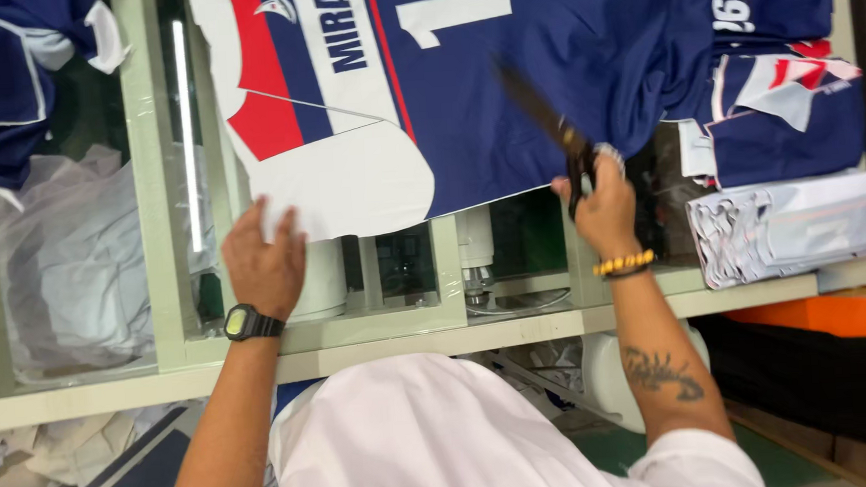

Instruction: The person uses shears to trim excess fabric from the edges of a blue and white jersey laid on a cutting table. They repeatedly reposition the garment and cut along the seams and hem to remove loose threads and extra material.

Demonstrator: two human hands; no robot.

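A large printed sheet of fabric (pixel 504 82), navy blue with white and red panels and white lettering, lies spread over a glass-topped table. My left hand (pixel 264 257), with a black watch at the wrist, presses flat on the white lower corner of the sheet. My right hand (pixel 601 210), wearing a yellow bead bracelet, grips dark scissors (pixel 545 119) whose blades point up across the navy part near the sheet's lower edge.
The table has a pale green frame (pixel 159 189) with glass panes; crumpled white scraps (pixel 68 253) show beneath. More navy printed pieces (pixel 781 107) are stacked at right above a folded white bundle (pixel 797 224). An orange surface (pixel 832 312) lies lower right.
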